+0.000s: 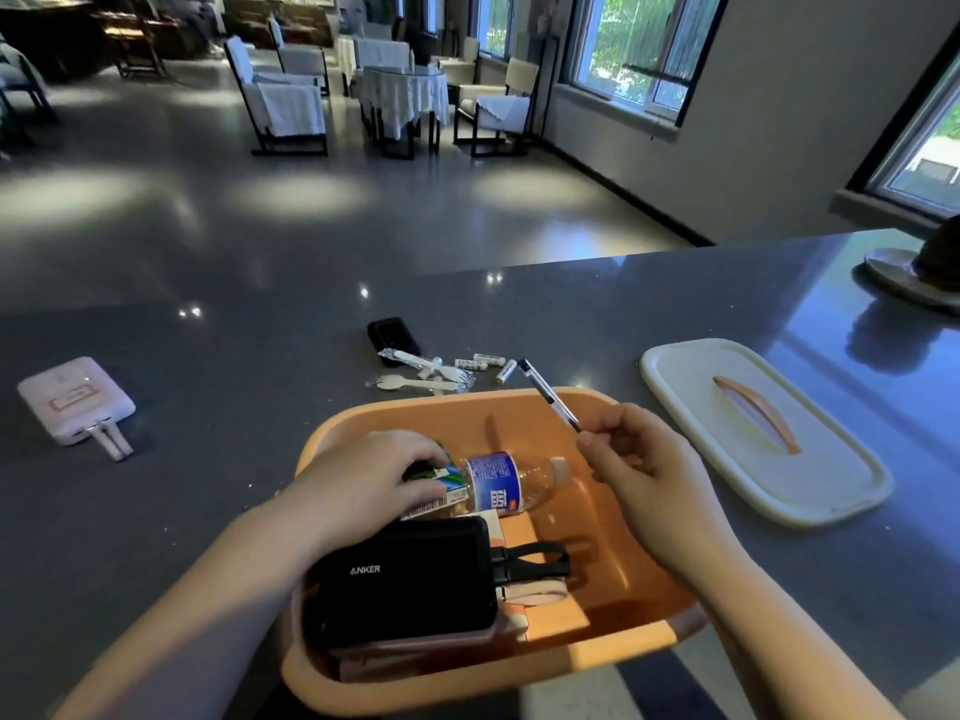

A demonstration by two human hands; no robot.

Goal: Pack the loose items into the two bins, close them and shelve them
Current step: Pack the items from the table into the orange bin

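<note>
An orange bin (639,579) sits at the near edge of the grey counter. Inside it lie a black Anker power bank (400,579), a clear water bottle (506,483) with a blue label, and a green-and-white packet (441,483). My left hand (363,483) reaches into the bin and grips that packet. My right hand (639,459) hovers over the bin's right side and pinches the tip of a black pen (548,394) that points up and away. The bin's white lid (831,459) with an orange handle lies to the right.
Beyond the bin lie wrapped wooden cutlery (421,379), several loose batteries (485,363) and a small black device (393,337). A pink power bank (78,400) with a short cable rests far left. A dark object on a round base (914,272) stands at the far right.
</note>
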